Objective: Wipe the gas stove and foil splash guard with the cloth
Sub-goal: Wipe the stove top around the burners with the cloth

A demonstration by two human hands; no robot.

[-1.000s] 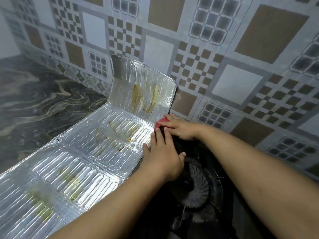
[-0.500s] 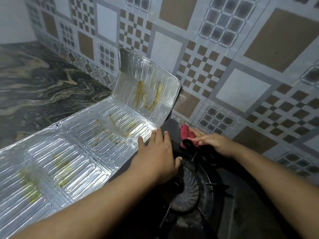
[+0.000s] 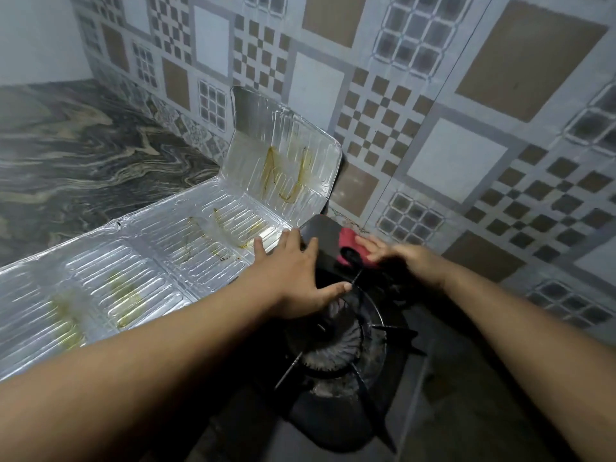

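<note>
Our left hand lies flat and open, bracing the black stove at its far corner; beyond, our right hand presses the red cloth there, fingers spread. Soft cloth bunches easily; the thin, yellow-stained splash guard likely dents, so support it.

Single view only: head-worn wide-angle cam, looking forward and steeply down from above the person's forearms. Both arms enter from the bottom edge and reach away from the lens. Close range, with the gas stove burner at lower centre, almost under the camera. Foil splash guard runs from the left edge to centre. Tiled wall fills the top and right, facing the camera at an angle; marbled bench lies upper left. Strong barrel distortion at the edges. No second view, so no overlap.
</note>
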